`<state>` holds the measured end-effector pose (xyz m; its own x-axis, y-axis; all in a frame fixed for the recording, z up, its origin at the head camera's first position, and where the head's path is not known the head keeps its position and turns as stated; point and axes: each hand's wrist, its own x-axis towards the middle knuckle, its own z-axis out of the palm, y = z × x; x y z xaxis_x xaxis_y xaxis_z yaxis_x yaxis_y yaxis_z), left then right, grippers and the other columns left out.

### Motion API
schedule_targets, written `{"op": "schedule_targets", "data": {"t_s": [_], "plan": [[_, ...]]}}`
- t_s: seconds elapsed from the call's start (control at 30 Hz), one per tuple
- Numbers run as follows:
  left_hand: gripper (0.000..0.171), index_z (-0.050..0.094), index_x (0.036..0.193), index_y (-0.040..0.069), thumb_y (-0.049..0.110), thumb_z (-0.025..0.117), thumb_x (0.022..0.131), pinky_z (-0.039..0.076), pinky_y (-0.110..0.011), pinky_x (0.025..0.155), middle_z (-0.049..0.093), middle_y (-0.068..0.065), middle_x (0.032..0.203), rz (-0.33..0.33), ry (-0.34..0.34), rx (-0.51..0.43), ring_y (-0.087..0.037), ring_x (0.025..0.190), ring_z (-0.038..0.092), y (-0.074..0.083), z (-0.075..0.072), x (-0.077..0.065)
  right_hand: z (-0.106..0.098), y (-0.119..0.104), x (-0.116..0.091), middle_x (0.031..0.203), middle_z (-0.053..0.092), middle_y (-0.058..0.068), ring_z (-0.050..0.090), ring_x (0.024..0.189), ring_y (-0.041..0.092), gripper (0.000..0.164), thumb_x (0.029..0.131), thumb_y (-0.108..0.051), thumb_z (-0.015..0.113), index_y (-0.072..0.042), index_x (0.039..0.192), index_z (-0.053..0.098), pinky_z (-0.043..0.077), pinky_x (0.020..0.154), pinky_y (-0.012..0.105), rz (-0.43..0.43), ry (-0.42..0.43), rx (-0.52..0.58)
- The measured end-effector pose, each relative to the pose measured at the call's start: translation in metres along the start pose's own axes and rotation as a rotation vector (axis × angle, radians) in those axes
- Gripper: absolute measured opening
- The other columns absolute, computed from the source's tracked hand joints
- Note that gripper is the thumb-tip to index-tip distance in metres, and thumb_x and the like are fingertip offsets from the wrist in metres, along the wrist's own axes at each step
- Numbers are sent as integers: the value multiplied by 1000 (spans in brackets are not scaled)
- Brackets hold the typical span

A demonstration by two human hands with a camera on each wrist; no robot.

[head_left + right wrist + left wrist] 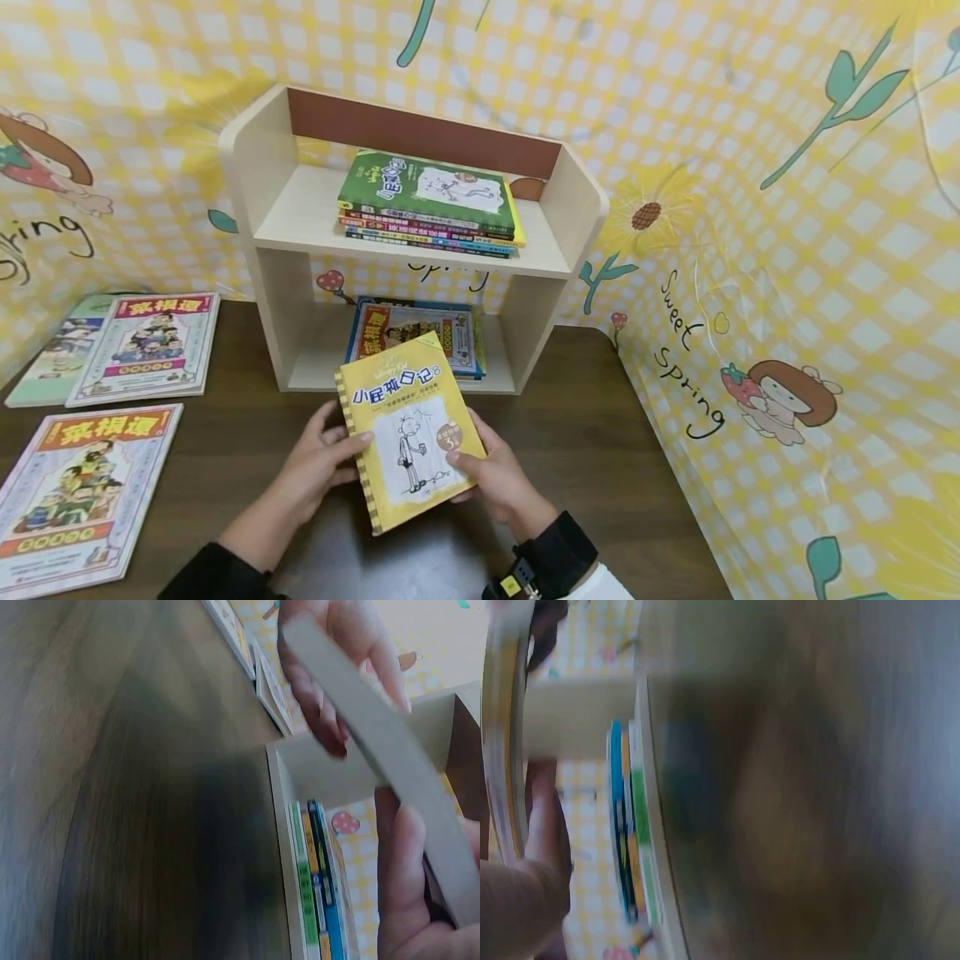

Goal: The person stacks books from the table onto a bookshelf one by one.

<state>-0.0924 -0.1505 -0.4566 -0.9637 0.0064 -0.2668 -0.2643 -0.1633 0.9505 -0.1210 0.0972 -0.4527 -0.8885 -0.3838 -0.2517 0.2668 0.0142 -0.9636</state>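
Note:
A yellow paperback book [408, 429] with a cartoon boy on its cover is held up over the dark table, tilted, in front of a small bookshelf. My left hand [311, 458] is at its left edge, thumb on the cover and fingers behind. On the lower right side my right hand [504, 477] grips it, thumb over the cover and the other fingers hidden underneath. Seen from the right wrist, the book [390, 757] shows edge-on, with the right hand's thumb pressed against it. The left wrist view is blurred and shows the book's page edge [506, 750] at far left.
The two-tier wooden bookshelf [273, 292] carries a stack of books [431, 196] on its upper board and more books [457, 333] below. Several thin comic books [86, 500] lie at the left of the table [600, 467]. A yellow checked cloth [750, 208] hangs behind and right.

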Motion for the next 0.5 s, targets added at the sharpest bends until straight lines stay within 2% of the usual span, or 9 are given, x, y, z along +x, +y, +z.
{"op": "schedule_targets", "data": {"t_s": [0.17, 0.27, 0.4, 0.5], "plan": [[107, -17, 153, 20, 11, 68, 90, 54, -36, 88, 19, -34, 148, 56, -161, 74, -19, 101, 63, 13, -33, 12, -19, -2, -7, 103, 66, 15, 71, 79, 29, 68, 94, -7, 59, -27, 152, 30, 55, 50, 31, 10, -108, -15], [109, -14, 154, 18, 8, 71, 86, 53, -36, 88, 14, -35, 150, 86, -263, 148, -26, 111, 59, 15, -47, 18, -29, -6, -9, 103, 68, 15, 71, 78, 28, 68, 94, -7, 60, -25, 152, 31, 55, 49, 30, 25, -147, -48], [112, -8, 155, 15, 3, 74, 81, 52, -34, 86, 17, -35, 150, 124, -384, 242, -39, 119, 52, 18, -57, 22, -38, -12, -7, 101, 69, 13, 71, 77, 24, 67, 94, -6, 59, -23, 152, 31, 55, 50, 29, 58, -213, -60], [116, -6, 155, 12, 1, 77, 76, 52, -31, 86, 27, -36, 147, 165, -439, 294, -40, 120, 52, 19, -58, 23, -44, -17, -5, 100, 69, 10, 71, 78, 22, 67, 94, -4, 58, -21, 153, 29, 55, 51, 29, 66, -284, -62]]}}
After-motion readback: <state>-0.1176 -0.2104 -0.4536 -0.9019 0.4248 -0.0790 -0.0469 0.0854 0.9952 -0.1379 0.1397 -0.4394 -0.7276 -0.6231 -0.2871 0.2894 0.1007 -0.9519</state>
